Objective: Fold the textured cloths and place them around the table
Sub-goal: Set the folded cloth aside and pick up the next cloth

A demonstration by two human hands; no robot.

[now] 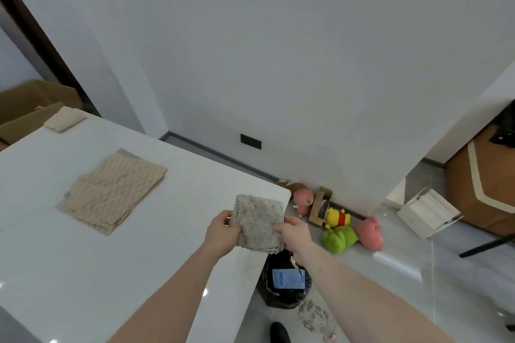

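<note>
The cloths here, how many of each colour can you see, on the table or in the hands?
Grey: 1, the folded grey cloth held by the left hand and right hand.
Beige: at least 2, the folded beige cloth at the table's far end and the flat beige stack; its layers cannot be counted.
Total: at least 3.

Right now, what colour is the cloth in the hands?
Grey cloth, seen best in the head view.

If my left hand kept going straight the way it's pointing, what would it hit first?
Probably your right hand. The left hand points rightward across the grey cloth that both hands hold, so only that cloth lies between them. Depth is unclear from one view.
</note>
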